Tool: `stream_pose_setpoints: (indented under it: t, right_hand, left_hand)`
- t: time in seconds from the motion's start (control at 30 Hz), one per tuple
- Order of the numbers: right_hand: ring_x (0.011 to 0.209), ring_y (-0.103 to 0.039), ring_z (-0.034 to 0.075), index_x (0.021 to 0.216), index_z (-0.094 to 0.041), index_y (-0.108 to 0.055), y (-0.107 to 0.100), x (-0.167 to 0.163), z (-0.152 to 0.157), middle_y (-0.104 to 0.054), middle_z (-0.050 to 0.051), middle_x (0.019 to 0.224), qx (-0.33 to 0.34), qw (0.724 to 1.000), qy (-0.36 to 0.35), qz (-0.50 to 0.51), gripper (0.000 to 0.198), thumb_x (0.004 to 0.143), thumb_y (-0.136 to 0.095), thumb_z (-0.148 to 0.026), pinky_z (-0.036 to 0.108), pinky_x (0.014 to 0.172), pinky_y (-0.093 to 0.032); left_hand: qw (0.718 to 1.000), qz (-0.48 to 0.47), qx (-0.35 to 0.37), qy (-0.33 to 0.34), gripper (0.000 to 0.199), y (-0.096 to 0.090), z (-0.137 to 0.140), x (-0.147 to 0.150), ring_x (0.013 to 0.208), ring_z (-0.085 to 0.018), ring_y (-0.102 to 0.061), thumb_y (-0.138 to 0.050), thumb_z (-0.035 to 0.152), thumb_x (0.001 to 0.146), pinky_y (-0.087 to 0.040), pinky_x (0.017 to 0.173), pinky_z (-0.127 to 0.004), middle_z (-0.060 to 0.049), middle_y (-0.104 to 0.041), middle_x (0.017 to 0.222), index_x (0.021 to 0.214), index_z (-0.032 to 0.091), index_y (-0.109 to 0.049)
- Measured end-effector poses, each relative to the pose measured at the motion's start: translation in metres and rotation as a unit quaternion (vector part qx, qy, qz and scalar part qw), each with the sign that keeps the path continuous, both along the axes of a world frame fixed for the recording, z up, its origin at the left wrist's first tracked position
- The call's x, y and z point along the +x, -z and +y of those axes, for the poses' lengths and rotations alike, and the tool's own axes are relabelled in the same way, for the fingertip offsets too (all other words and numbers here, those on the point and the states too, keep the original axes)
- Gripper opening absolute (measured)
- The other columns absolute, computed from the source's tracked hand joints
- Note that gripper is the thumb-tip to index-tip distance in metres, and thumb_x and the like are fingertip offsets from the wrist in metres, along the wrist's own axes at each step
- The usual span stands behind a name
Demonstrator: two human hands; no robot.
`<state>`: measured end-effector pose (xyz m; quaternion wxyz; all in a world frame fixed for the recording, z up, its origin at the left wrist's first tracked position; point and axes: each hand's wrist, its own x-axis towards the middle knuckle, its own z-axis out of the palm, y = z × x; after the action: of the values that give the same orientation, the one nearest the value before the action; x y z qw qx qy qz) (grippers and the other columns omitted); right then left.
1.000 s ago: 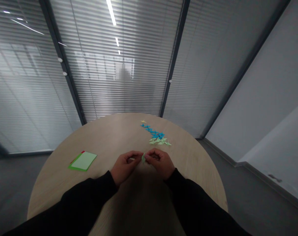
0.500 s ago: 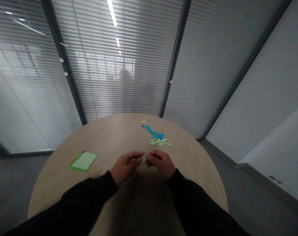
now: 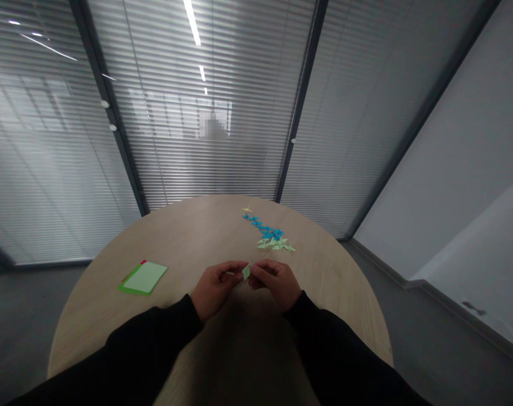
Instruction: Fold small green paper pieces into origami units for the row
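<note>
A small piece of folded light green paper [image 3: 246, 272] is held up between my two hands, over the near middle of the table. My left hand [image 3: 216, 287] pinches its left side between thumb and fingers. From the other side, my right hand [image 3: 277, 282] closes thumb and fingertips on its right edge. The fingertips hide part of the paper. Beyond my hands lie several folded light green paper pieces [image 3: 276, 245], with several blue folded paper pieces [image 3: 267, 230] trailing away behind them. A single yellow folded piece [image 3: 247, 210] lies at the far end.
On the left of the round wooden table [image 3: 188, 225] lies a stack of paper sheets [image 3: 147, 277], light green on top with brighter green and red edges showing. Glass panels with blinds [image 3: 214, 163] stand behind the table, and a white wall [image 3: 455, 186] is on the right.
The folded paper has turned slightly between my fingers, and more of its face shows. My right hand has shifted a little. Everything on the table lies as before.
</note>
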<state>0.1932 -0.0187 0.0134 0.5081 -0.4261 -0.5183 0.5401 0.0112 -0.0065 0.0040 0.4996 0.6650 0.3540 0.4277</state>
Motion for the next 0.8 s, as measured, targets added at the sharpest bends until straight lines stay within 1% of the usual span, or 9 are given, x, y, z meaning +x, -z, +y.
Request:
stream_pose_setpoints:
  t: [0.13,0.2,0.3,0.4,0.5,0.57,0.63,0.73,0.8]
  right_hand:
    - [0.058,-0.063,0.014,0.076,-0.016,-0.069,0.002,-0.003,-0.001,-0.069,0.002,0.063,0.03,0.999,-0.002,-0.022,0.031,0.071,-0.074,-0.045,0.028,0.061,-0.051]
    - [0.058,-0.064,0.014,0.077,-0.016,-0.069,0.002,-0.003,-0.002,-0.069,0.002,0.063,0.05,0.998,0.004,-0.043,0.029,0.073,-0.073,-0.045,0.028,0.06,-0.051]
    - [0.062,-0.067,0.016,0.081,-0.017,-0.07,0.001,-0.003,-0.005,-0.071,0.003,0.066,0.081,0.993,0.022,-0.087,0.027,0.076,-0.07,-0.044,0.029,0.061,-0.052]
    - [0.065,-0.069,0.018,0.083,-0.018,-0.07,0.002,-0.001,-0.006,-0.072,0.005,0.07,0.116,0.984,0.038,-0.127,0.025,0.078,-0.069,-0.042,0.029,0.062,-0.053]
    - [0.064,-0.069,0.018,0.082,-0.018,-0.07,0.002,-0.001,-0.006,-0.072,0.005,0.07,0.138,0.978,0.034,-0.155,0.023,0.079,-0.068,-0.041,0.029,0.062,-0.053]
    - [0.064,-0.069,0.018,0.081,-0.018,-0.07,0.002,-0.002,-0.007,-0.072,0.005,0.07,0.15,0.973,0.035,-0.17,0.022,0.079,-0.067,-0.04,0.029,0.061,-0.053]
    - [0.063,-0.068,0.018,0.08,-0.019,-0.069,0.001,-0.003,-0.009,-0.072,0.004,0.07,0.162,0.968,0.042,-0.188,0.02,0.079,-0.067,-0.039,0.029,0.06,-0.052]
    - [0.062,-0.067,0.019,0.079,-0.02,-0.068,0.002,-0.002,-0.009,-0.071,0.004,0.069,0.159,0.964,0.05,-0.206,0.019,0.079,-0.066,-0.039,0.029,0.058,-0.051]
    - [0.059,-0.065,0.019,0.078,-0.02,-0.068,0.003,0.002,-0.004,-0.07,0.003,0.066,0.145,0.966,0.052,-0.207,0.02,0.08,-0.065,-0.04,0.029,0.057,-0.05]
  left_hand:
    - [0.999,-0.028,-0.025,0.0,0.032,-0.001,-0.002,0.002,0.085,-0.02,-0.066,-0.063,0.035,0.084,-0.05,0.078,-0.032,-0.009,-0.073,0.097,0.107,0.015,-0.069]
    - [0.998,-0.05,-0.041,0.001,0.032,-0.002,-0.004,0.003,0.08,-0.019,-0.066,-0.066,0.035,0.081,-0.05,0.075,-0.03,-0.009,-0.072,0.093,0.105,0.014,-0.068]
    - [0.996,-0.07,-0.053,0.004,0.032,-0.004,-0.006,0.003,0.079,-0.017,-0.064,-0.069,0.035,0.079,-0.049,0.074,-0.029,-0.008,-0.071,0.092,0.102,0.014,-0.068]
    - [0.996,-0.08,-0.046,0.001,0.029,-0.004,-0.005,0.003,0.08,-0.016,-0.062,-0.07,0.029,0.077,-0.047,0.074,-0.028,-0.006,-0.068,0.092,0.103,0.015,-0.067]
    - [0.994,-0.103,-0.033,-0.014,0.028,0.0,-0.002,0.004,0.078,-0.014,-0.06,-0.07,0.022,0.075,-0.045,0.073,-0.026,-0.004,-0.065,0.089,0.102,0.017,-0.064]
    - [0.993,-0.114,-0.03,-0.014,0.024,0.003,0.0,0.005,0.077,-0.013,-0.058,-0.069,0.021,0.076,-0.045,0.072,-0.026,-0.003,-0.064,0.088,0.099,0.017,-0.062]
    - [0.992,-0.119,-0.032,-0.006,0.023,0.006,0.001,0.005,0.077,-0.013,-0.058,-0.068,0.022,0.076,-0.045,0.071,-0.025,-0.003,-0.063,0.089,0.097,0.017,-0.061]
    - [0.993,-0.114,-0.041,0.001,0.031,0.008,0.003,0.007,0.078,-0.013,-0.058,-0.069,0.023,0.076,-0.045,0.069,-0.024,-0.003,-0.062,0.09,0.105,0.017,-0.058]
    - [0.994,-0.1,-0.037,-0.02,0.037,0.009,0.004,0.007,0.082,-0.014,-0.059,-0.068,0.025,0.077,-0.046,0.071,-0.025,-0.005,-0.063,0.095,0.111,0.017,-0.055]
